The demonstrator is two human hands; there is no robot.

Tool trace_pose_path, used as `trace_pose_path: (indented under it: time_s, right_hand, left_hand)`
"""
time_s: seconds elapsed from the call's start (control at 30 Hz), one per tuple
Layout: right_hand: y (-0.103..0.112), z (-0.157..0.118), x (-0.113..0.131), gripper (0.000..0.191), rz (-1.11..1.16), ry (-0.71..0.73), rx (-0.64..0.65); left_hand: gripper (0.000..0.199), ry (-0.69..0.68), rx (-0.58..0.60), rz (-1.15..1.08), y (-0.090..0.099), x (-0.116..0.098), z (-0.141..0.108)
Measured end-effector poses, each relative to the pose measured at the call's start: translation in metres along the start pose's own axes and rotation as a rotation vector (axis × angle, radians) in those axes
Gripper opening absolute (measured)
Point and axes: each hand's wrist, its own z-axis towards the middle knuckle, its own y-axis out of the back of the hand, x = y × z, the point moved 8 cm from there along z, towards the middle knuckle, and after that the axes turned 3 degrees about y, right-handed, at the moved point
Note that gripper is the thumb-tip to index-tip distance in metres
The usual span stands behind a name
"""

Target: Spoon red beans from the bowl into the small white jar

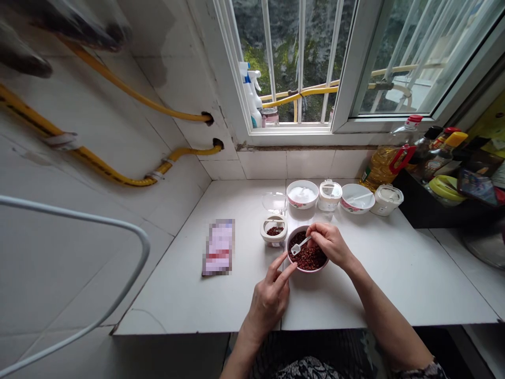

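My right hand pinches a small white spoon over a bowl filled with dark reddish-brown peppercorns. The spoon's scoop points left and sits at the surface of the peppercorns. My left hand is at the bowl's near left side, two fingers stretched apart with their tips against the rim; its thumb is hard to make out. Left of the bowl stands a small clear-sided jar with some of the same peppercorns inside. Its clear lid appears raised behind it.
Behind are a bowl of white powder, a lidded jar, a bowl with a white spoon and another jar. A blurred purple packet lies left. An oil bottle and several sauce bottles stand at right.
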Motion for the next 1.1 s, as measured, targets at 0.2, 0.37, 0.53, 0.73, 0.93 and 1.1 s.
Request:
trace_pose_path:
  time_s: [0.2, 0.37, 0.53, 0.73, 0.93, 1.1]
  right_hand:
    - [0.002, -0.001, 0.009, 0.021, -0.119, 0.104, 0.053]
    - [0.002, -0.001, 0.011, 0.023, -0.141, 0.13, 0.096]
    - [-0.004, -0.004, 0.01, 0.024, -0.145, 0.149, 0.167]
    - [-0.002, -0.003, 0.01, 0.025, -0.097, 0.118, 0.18]
    - [0.004, -0.001, 0.004, 0.019, 0.079, -0.02, 0.094]
    - [0.01, 0.0, 0.001, 0.018, 0.044, -0.023, 0.063]
  left_hand:
    - [0.053, 0.003, -0.004, 0.0, 0.0, 0.001, -0.001]
    - [0.052, -0.006, -0.001, -0.017, 0.0, 0.0, 0.0]
    - [0.052, -0.004, 0.001, -0.008, 0.0, 0.0, 0.0]
    - [0.054, -0.002, 0.007, -0.018, -0.001, 0.001, -0.001]
    - [0.052, -0.007, 0.001, -0.018, 0.0, -0.001, 0.0]
    - [0.052, 0.004, 0.007, -0.004, 0.001, -0.001, 0.001]
